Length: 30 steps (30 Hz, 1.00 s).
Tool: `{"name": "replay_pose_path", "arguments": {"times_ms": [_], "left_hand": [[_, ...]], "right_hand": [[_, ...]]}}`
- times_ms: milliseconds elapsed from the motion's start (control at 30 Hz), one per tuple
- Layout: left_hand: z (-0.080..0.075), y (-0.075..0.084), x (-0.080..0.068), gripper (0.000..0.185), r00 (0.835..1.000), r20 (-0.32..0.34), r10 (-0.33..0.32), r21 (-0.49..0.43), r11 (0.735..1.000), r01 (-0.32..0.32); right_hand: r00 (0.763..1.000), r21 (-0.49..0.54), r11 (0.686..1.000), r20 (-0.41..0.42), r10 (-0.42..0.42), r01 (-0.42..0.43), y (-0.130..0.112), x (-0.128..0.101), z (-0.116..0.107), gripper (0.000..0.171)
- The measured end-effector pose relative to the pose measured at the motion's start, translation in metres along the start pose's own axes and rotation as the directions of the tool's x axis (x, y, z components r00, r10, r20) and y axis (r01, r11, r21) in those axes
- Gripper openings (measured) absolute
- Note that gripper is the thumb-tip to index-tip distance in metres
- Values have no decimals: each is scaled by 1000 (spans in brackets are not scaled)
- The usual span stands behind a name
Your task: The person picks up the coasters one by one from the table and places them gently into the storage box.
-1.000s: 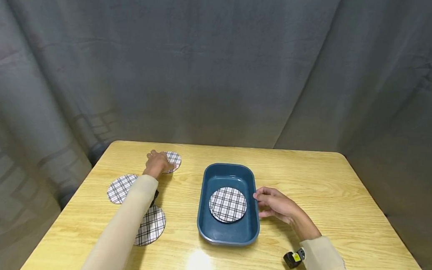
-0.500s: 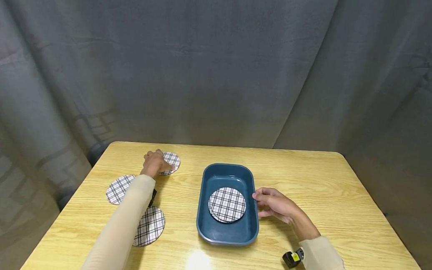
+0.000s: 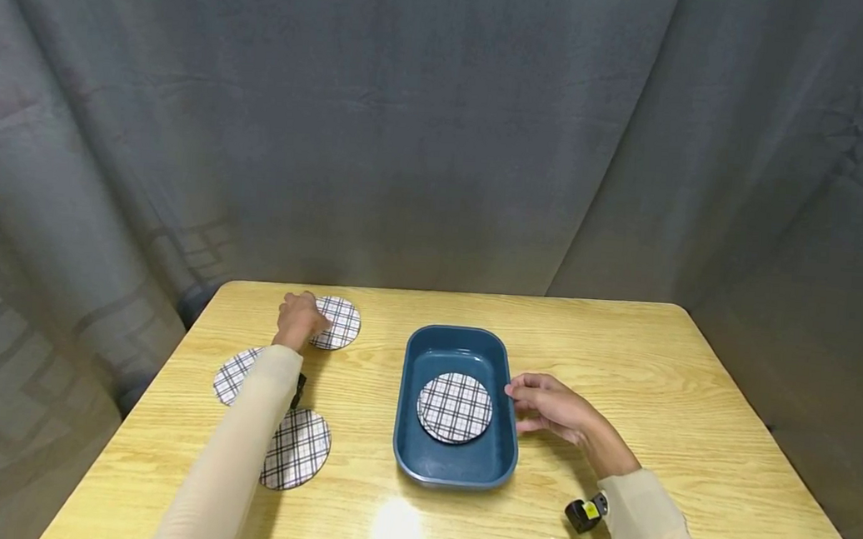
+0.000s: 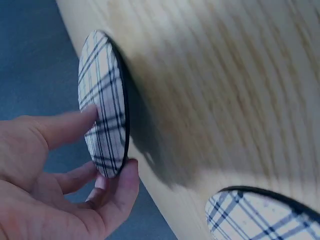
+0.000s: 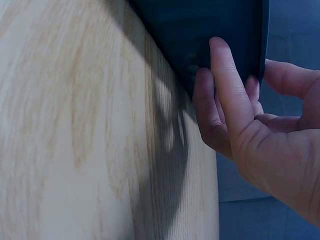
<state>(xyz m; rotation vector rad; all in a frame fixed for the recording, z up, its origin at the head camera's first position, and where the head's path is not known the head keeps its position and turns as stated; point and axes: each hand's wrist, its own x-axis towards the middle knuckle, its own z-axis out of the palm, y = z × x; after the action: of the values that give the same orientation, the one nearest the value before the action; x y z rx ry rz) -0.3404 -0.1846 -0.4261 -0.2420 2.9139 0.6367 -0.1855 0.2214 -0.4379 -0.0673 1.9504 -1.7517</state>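
My left hand (image 3: 305,317) reaches to the far left of the table and pinches a round plaid coaster (image 3: 337,323). In the left wrist view the thumb and fingers hold that coaster (image 4: 102,100) by its edge, and it stands tilted off the wood. My right hand (image 3: 519,397) grips the right rim of a blue tub (image 3: 455,474). The right wrist view shows its fingers (image 5: 222,75) against the tub's outer wall (image 5: 210,20), with the thumb over the rim. Another plaid coaster (image 3: 455,406) lies flat inside the tub.
Two more plaid coasters lie left of the tub, one (image 3: 231,375) partly under my left sleeve and one (image 3: 301,448) nearer the front. A small black device (image 3: 584,514) sits at my right wrist. The wooden table (image 3: 656,385) backs onto a grey curtain.
My left hand has slid a little left and back on the far coaster, uncovering more of it. The right hand and the tub have stayed put.
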Motion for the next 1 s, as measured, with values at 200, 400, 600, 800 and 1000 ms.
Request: {"name": "replay_pose_path", "arguments": {"times_ms": [200, 400, 600, 800, 1000], "left_hand": [[-12, -5, 0, 8, 1000, -2, 25, -27, 999, -26], [-20, -13, -3, 21, 997, 45, 59, -268, 962, -45], [-22, -14, -11, 39, 985, 145, 88, -525, 851, 1], [-25, -6, -16, 42, 981, 152, 121, -638, 770, 3], [-30, 3, -22, 43, 982, 123, 143, -671, 741, -24]], "right_hand": [[1000, -2, 1000, -6, 2, -2, -1, 0, -1, 25], [1000, 10, 1000, 1, 5, -5, -1, 2, -1, 25], [1000, 10, 1000, 12, -5, 5, -1, 2, -2, 25], [1000, 11, 1000, 22, -10, 10, -1, 1, -2, 24], [1000, 13, 1000, 24, -11, 11, 0, 1, -2, 21]]}}
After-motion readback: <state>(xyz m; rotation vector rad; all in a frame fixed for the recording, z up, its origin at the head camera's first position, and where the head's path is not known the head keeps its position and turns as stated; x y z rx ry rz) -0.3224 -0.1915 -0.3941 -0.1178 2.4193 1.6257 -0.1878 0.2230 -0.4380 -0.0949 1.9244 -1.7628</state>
